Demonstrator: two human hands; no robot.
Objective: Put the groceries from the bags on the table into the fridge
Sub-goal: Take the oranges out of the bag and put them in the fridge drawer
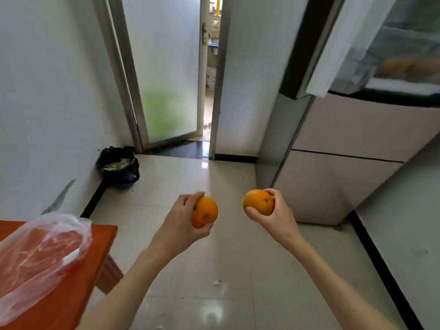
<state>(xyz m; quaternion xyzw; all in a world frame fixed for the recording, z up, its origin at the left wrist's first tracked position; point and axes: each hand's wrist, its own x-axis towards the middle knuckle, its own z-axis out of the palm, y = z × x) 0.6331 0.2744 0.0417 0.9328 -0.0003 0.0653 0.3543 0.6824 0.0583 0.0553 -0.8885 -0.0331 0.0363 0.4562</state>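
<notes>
My left hand (181, 222) grips one orange (205, 212) over the tiled floor, fingers curled round it. My right hand (278, 214) grips a second orange (258, 202) at about the same height, a little to the right. The fridge (352, 129) stands at the right with its upper door (333, 44) swung open; blurred orange shapes (404, 65) lie on a shelf inside. A clear plastic bag (40, 256) lies slumped on the orange table (78, 291) at the lower left.
A black bin (119, 166) lined with a bag sits in the left corner by the wall. A frosted glass door (166, 75) stands ajar straight ahead. Pale tiled floor (214, 282) stretches between the table and the fridge.
</notes>
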